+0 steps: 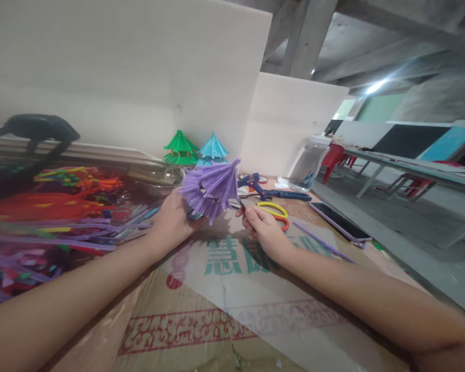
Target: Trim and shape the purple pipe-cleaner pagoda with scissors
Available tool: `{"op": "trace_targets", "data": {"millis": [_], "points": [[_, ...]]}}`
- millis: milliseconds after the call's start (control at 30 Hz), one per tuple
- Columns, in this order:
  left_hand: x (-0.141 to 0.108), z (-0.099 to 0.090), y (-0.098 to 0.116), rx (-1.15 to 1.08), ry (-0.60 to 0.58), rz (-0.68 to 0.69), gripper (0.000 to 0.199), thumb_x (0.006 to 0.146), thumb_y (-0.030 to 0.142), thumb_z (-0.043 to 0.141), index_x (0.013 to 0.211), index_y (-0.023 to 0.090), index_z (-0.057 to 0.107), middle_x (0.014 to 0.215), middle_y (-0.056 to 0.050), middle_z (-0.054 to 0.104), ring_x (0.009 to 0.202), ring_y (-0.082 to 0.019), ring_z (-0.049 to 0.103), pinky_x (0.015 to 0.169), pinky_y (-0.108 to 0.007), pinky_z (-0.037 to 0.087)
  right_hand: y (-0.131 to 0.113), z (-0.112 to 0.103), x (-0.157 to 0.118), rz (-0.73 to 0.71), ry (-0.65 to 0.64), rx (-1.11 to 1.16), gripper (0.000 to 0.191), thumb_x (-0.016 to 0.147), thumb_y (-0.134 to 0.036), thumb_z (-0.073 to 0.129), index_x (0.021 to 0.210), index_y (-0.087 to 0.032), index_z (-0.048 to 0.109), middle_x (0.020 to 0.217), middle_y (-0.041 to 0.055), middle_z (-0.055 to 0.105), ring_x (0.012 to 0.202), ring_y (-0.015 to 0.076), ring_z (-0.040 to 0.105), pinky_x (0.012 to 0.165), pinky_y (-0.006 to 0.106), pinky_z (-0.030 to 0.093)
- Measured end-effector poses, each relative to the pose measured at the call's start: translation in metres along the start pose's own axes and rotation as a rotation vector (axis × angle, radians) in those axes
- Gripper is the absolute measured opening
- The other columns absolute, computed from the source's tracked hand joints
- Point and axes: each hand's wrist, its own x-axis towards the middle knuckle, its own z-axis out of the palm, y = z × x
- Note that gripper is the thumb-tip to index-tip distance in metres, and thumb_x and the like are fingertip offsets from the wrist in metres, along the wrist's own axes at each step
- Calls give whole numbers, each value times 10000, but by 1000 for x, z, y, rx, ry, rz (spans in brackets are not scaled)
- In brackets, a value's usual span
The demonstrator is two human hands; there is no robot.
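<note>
We reach both bare forearms inward from the lower corners, and our hands sit near each other without touching. Our left arm slants up to the left hand, its grasping fingers mostly hidden. Our right arm leads to the right hand, thumb pinching forward, fingers curled beneath.

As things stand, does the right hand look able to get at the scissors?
Probably yes: the scissors lie just beyond the right hand, with nothing seen between. That hand pinches a thin dark tool, though, which may need setting down first.
</note>
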Motion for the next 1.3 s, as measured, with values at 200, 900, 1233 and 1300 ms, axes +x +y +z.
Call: {"op": "trace_targets", "data": {"millis": [200, 900, 1233, 1300], "points": [[1, -3, 3, -3, 19, 33, 582, 889, 362, 779, 1416, 241, 563, 1440, -168, 647, 1431, -430, 607, 1223, -650, 525, -1, -1, 0, -17, 14, -33, 609, 904, -827, 724, 957, -225, 651, 630, -86, 379, 536, 109, 255, 495, 284, 177], [2, -5, 6, -19, 14, 51, 623, 886, 339, 769, 1464, 211, 574, 1509, -193, 638, 1477, -444, 581, 1248, -653, 504, 2, -1, 3, -24, 8, 3, 656, 859, -849, 761, 983, -210, 684, 640, -85, 373, 550, 111, 267, 499, 270, 195], [2, -4, 5, -14, 0, 32, 631, 889, 369, 766, 1479, 242, 579, 1445, -159, 669, 1428, -435, 608, 1243, -661, 515, 4, -3, 5, -34, 5, -22, 606, 873, -808, 763, 920, -212, 667, 614, -93, 382, 520, 97, 264, 481, 279, 185], [2, -4, 4, -15, 4, 48, 612, 902, 365, 763, 1469, 236, 574, 1459, -161, 656, 1458, -432, 591, 1252, -649, 509, 3, -3, 4, -36, 4, -28, 594, 884, -796, 757, 939, -210, 680, 608, -94, 381, 517, 99, 256, 479, 281, 180]]}}
